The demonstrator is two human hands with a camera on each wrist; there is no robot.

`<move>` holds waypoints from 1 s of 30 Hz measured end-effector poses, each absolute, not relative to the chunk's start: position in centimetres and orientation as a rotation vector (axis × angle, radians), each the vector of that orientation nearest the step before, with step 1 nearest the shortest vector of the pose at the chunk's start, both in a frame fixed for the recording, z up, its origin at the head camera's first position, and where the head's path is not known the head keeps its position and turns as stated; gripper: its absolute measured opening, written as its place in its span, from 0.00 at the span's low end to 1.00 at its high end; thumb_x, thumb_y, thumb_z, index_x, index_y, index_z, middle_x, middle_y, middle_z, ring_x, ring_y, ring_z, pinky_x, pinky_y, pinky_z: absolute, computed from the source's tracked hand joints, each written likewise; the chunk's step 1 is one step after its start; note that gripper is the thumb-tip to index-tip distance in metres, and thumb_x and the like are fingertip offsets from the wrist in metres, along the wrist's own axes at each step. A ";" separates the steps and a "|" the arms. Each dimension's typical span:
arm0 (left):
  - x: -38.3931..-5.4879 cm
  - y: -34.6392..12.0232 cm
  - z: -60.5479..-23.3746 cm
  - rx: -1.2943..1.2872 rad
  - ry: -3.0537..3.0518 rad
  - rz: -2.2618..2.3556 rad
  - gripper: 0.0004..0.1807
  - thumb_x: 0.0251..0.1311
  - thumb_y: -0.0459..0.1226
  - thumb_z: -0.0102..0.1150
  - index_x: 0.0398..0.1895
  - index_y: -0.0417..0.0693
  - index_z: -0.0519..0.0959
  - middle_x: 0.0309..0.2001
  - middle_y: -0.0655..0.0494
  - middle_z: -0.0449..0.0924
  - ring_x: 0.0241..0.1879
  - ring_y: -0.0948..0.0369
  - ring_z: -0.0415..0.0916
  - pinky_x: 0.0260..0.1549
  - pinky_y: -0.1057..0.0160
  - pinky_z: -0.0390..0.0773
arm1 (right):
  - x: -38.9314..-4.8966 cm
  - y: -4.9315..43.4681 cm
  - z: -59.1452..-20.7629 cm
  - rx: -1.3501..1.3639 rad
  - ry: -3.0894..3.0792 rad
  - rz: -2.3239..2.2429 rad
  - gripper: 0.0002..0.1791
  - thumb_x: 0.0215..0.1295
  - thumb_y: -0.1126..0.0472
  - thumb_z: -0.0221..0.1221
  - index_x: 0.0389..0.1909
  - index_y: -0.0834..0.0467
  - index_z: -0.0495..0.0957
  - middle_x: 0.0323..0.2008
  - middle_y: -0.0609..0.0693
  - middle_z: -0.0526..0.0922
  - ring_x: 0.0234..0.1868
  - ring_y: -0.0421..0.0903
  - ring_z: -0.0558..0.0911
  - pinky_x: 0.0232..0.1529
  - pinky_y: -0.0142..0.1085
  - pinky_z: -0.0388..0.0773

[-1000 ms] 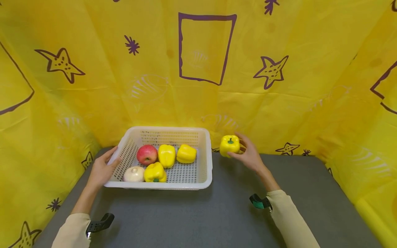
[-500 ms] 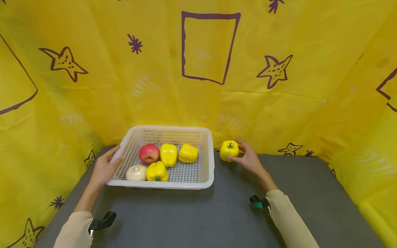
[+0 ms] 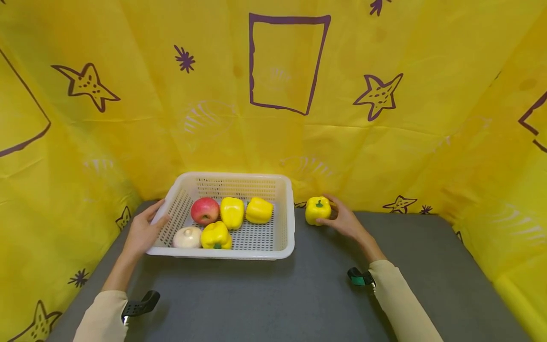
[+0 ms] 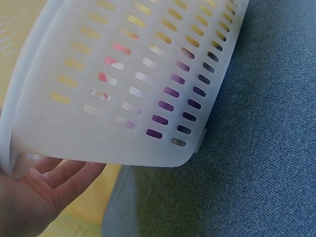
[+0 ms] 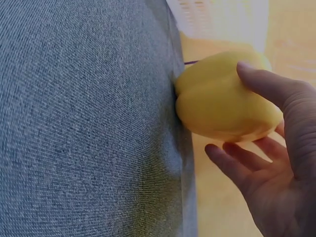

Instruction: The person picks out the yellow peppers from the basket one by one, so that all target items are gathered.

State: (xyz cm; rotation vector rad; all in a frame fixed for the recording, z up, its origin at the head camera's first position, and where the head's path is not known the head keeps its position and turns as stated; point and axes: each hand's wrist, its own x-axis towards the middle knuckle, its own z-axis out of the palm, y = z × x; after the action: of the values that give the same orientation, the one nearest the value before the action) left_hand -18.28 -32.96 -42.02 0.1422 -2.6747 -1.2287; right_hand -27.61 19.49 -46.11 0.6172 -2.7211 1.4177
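Note:
A white plastic basket (image 3: pixel 239 254) stands on the table, and my left hand (image 3: pixel 143 232) holds its left rim. In the left wrist view, the fingers (image 4: pixel 74 182) reach past the basket's perforated side, and the thumb is hidden. Inside lie a red apple (image 3: pixel 205 211), a white onion (image 3: pixel 187 237) and several yellow bell peppers (image 3: pixel 232 213). To the right of the basket, another yellow bell pepper (image 3: pixel 318 211) sits upright, stem on top, its base against the table. My right hand (image 3: pixel 345 221) grips it, thumb (image 5: pixel 266 84) on one side and fingers on the other.
The grey cloth-covered table (image 3: pixel 273 299) runs up to a yellow printed curtain (image 3: pixel 205 152) at the back and both sides. A narrow gap separates the basket's right end from the single pepper. Dark straps (image 3: pixel 141 304) hang at both wrists.
My right hand has lowered the yellow bell pepper from above the table's back edge onto the tabletop. The left hand stays at the basket, whose contents lie as before; the view shifted slightly.

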 end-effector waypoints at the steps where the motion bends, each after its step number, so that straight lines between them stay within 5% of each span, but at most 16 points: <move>1: -18.3 -33.0 -42.0 0.141 -2.674 -1.233 0.31 0.72 0.42 0.50 0.75 0.42 0.59 0.61 0.27 0.69 0.44 0.44 0.79 0.30 0.69 0.75 | -27.6 19.5 -46.1 0.620 -2.728 1.407 0.48 0.55 0.60 0.72 0.72 0.66 0.57 0.68 0.67 0.64 0.63 0.68 0.69 0.55 0.56 0.73; 16: -18.2 -32.8 -41.9 0.152 -2.667 -1.263 0.31 0.73 0.41 0.50 0.75 0.41 0.59 0.61 0.27 0.69 0.44 0.44 0.79 0.30 0.70 0.75 | -27.5 20.3 -45.2 0.722 -2.712 1.549 0.57 0.55 0.59 0.72 0.77 0.60 0.44 0.73 0.66 0.54 0.69 0.67 0.62 0.61 0.60 0.64; 30: -18.2 -32.9 -42.0 0.142 -2.664 -1.251 0.31 0.73 0.42 0.50 0.74 0.41 0.58 0.60 0.26 0.70 0.43 0.44 0.80 0.28 0.67 0.76 | -27.8 20.6 -41.8 0.761 -2.723 1.468 0.53 0.59 0.60 0.69 0.78 0.58 0.45 0.73 0.66 0.54 0.69 0.69 0.59 0.63 0.63 0.60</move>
State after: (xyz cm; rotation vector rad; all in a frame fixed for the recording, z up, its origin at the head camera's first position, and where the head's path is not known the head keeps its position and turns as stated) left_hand -18.21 -32.87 -42.05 0.1421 -2.6636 -1.2509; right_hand -27.77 20.62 -41.85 0.7609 -2.7226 1.4677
